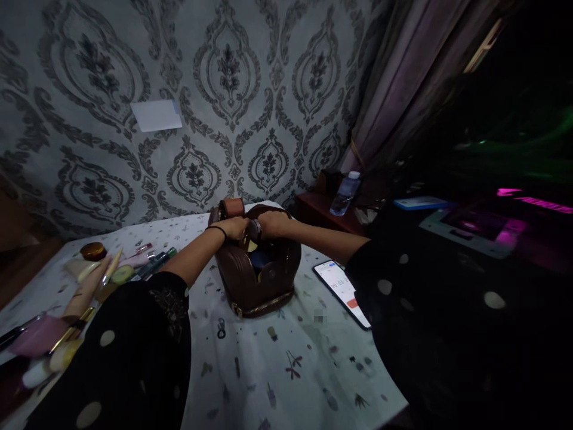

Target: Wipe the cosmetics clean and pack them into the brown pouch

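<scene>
A brown leather-like bag (pixel 250 280) stands on the patterned cloth with its top unzipped. My left hand (pixel 235 228), a dark band at its wrist, is closed at the bag's mouth. Opposite it, my right hand (pixel 274 224) has its fingers curled over the opening. Between the two hands is a small, round, dark object (pixel 255 229) with a paler rim; its kind is unclear, and the fingertips are partly hidden. Bluish and yellowish contents show dimly inside the bag. An orange-brown strap (pixel 233 207) arches up behind my left hand.
Several cosmetic tubes and bottles lie left, by an amber jar (pixel 92 251). A lit phone (pixel 341 289) rests right of the bag. Farther back, a water bottle (pixel 345 194) stands on a reddish-brown surface. Behind are a patterned wall (pixel 228 77) and curtain (pixel 398 77).
</scene>
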### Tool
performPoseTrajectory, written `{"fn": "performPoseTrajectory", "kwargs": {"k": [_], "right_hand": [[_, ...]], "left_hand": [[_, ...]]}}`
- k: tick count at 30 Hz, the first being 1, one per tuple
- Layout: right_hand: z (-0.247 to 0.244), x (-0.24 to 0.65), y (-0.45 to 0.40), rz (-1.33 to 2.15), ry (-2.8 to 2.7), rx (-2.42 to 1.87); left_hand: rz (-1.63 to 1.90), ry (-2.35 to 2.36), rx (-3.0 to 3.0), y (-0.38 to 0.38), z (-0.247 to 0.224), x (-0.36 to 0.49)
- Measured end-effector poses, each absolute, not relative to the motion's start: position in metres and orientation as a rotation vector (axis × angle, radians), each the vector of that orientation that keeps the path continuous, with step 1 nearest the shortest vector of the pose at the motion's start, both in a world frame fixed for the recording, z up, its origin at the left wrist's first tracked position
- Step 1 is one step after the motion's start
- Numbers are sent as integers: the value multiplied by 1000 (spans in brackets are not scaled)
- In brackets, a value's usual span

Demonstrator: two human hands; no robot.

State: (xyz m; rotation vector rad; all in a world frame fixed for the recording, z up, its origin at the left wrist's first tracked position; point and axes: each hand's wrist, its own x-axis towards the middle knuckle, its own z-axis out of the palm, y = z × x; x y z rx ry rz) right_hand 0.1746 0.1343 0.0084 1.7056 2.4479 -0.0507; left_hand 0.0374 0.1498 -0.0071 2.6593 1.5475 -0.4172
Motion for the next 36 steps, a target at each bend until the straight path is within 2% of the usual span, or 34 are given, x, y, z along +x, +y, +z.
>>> {"fn": "performPoseTrajectory", "kwargs": {"k": [26,32,36], "right_hand": [[15,178,132,-50,2571,1676],[25,179,104,108,2661,1540],[27,179,84,8,2560,1378]], "left_hand": [[-452,1560,2651,151,-8,39],[-444,1578,2686,145,0,46],[-421,1562,2751,129,14,46]]}}
